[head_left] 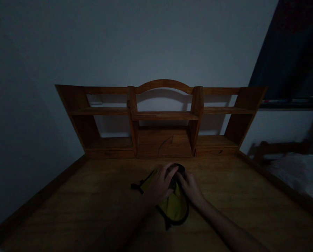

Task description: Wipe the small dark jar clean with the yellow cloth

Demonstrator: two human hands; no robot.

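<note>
A yellow-green pouch [173, 210] with black edging and short black tabs lies spread on the wooden desk, a rounded flap toward me. Across its middle, my left hand [159, 185] has its fingers curled around something dark that I cannot make out. My right hand [190, 185] grips the pouch's right side from above, thumb and fingers bent at its far edge. Between the hands, a dark rounded part [180, 168] shows at the far end; in the dim light I cannot tell whether it belongs to the pouch.
A wooden shelf unit [165, 116] with several compartments stands at the back of the desk [106, 196], against a pale wall. Raised wooden edges run along both desk sides. To the right are a dark curtain [290, 52] and pale bedding [298, 171].
</note>
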